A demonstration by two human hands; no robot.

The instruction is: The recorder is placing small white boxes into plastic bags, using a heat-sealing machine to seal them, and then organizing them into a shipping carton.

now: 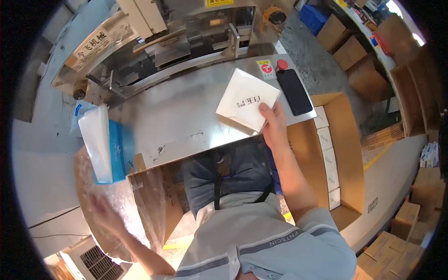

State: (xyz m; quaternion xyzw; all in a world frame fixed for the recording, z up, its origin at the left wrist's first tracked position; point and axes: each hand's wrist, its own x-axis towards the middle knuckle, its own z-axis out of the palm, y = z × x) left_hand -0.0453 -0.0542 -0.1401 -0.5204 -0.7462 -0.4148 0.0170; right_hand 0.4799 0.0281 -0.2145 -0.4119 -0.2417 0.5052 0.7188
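My right hand [274, 122] grips a flat, square white packet [242, 95] by its near right corner, thumb on top. Small dark print marks its upper face, and it is held over the steel worktop [172, 121]. My left hand [103, 210] is off to the lower left, smeared by motion, so its fingers cannot be made out. It is over a carton lined with clear plastic film [126, 198]. Just beyond that hand stands a blue holder [116, 149] with a stack of white sheets or bags [94, 140] leaning against it.
A metal machine [172, 51] rises behind the worktop. A black phone [295, 92] and a red push button [282, 65] are at the worktop's right end. Below to the right, an open carton [347, 154] holds a row of white packets [329, 158]. More cardboard boxes [368, 74] line the right side.
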